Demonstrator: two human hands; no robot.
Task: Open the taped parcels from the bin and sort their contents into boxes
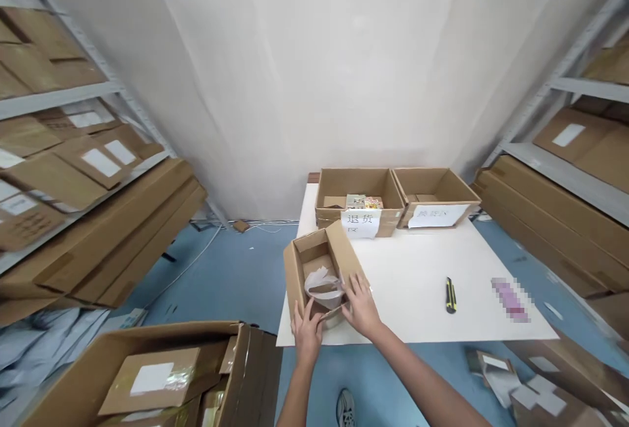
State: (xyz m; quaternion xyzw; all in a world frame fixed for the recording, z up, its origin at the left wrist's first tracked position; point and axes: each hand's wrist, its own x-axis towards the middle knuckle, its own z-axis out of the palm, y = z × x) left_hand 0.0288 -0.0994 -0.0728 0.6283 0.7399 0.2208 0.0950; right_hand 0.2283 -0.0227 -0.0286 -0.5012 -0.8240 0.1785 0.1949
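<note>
An opened cardboard box (297,266) stands at the near left of the white table, its side flaps folded outward. Crumpled translucent plastic wrap (322,278) lies inside it, and what may be beneath the wrap is hidden. My left hand (307,330) grips the near edge of the box, fingers over the rim. At the right near corner, my right hand (361,304) holds the right flap, with its fingertips beside the plastic. A yellow and black utility knife (451,295) rests on the table, well to the right of both hands.
Two labelled cardboard bins (386,227) (437,217) stand along the back of the white table (403,276); the left one contains small packages. A large carton (240,374) of parcels is at lower left. Loaded shelves (63,93) flank both sides. A pixelated item (512,299) lies right.
</note>
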